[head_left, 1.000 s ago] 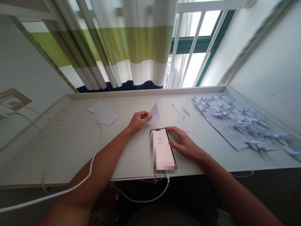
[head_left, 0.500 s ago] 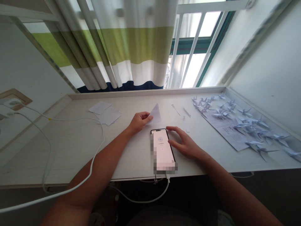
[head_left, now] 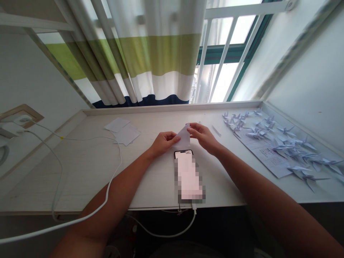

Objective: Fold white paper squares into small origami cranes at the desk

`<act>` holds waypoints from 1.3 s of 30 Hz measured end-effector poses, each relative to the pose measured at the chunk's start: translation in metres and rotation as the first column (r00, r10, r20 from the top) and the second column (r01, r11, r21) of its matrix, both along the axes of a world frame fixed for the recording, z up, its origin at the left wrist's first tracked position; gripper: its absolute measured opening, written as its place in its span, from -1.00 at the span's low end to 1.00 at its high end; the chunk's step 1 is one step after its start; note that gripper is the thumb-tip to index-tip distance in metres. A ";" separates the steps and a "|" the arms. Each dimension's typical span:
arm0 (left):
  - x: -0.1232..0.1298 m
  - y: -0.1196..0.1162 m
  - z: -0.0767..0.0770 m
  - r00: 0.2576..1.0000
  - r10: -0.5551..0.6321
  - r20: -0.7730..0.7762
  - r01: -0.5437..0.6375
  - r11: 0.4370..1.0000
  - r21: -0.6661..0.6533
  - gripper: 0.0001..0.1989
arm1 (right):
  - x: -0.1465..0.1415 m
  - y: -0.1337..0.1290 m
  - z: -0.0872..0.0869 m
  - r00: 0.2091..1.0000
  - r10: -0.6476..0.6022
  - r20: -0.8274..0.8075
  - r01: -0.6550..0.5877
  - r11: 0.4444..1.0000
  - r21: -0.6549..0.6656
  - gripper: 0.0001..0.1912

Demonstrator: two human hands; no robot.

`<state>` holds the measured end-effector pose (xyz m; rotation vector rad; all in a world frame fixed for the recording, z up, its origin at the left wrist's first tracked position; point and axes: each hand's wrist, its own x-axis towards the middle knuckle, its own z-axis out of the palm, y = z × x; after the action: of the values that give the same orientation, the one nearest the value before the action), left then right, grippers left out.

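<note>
A white sheet of paper folded into a triangle (head_left: 184,139) is held up between both hands, just beyond the phone. My left hand (head_left: 165,143) pinches its lower left edge between thumb and fingers. At the upper right corner, my right hand (head_left: 202,135) has closed its thumb and forefinger on the paper. Below them the phone (head_left: 188,175) lies face up with a lit, partly blurred screen and a cable in its lower end.
Several white paper sheets (head_left: 126,134) lie to the left. Folded paper cranes (head_left: 290,147) cover much of the right side, some on a printed sheet (head_left: 264,154). A thin paper strip (head_left: 216,130) is beside my right hand. White cables (head_left: 109,190) run across the left.
My right hand has left the phone's right side and moved up and forward to grip the folded paper. My left hand keeps its hold. The view has shifted slightly.
</note>
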<state>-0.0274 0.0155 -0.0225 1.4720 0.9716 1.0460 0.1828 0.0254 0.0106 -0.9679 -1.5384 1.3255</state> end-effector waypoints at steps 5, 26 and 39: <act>-0.001 0.002 -0.003 1.000 0.001 -0.006 -0.001 1.000 0.000 -0.56 | -0.013 -0.001 -0.015 0.985 -0.094 -0.142 0.092 0.996 -0.021 -0.61; 0.000 0.000 0.001 1.000 -0.004 -0.029 0.005 1.000 0.017 -0.56 | -0.004 0.000 -0.019 0.983 -0.168 -0.073 0.175 0.981 0.089 -0.59; -0.003 0.003 -0.001 0.993 0.087 -0.086 -0.086 0.996 0.018 -0.52 | 0.002 0.006 -0.020 0.975 -0.206 -0.081 0.213 0.974 0.084 -0.54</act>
<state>-0.0300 0.0185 -0.0233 1.5084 1.0997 1.0605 0.1851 0.0312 -0.0090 -0.9845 -1.3896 1.1192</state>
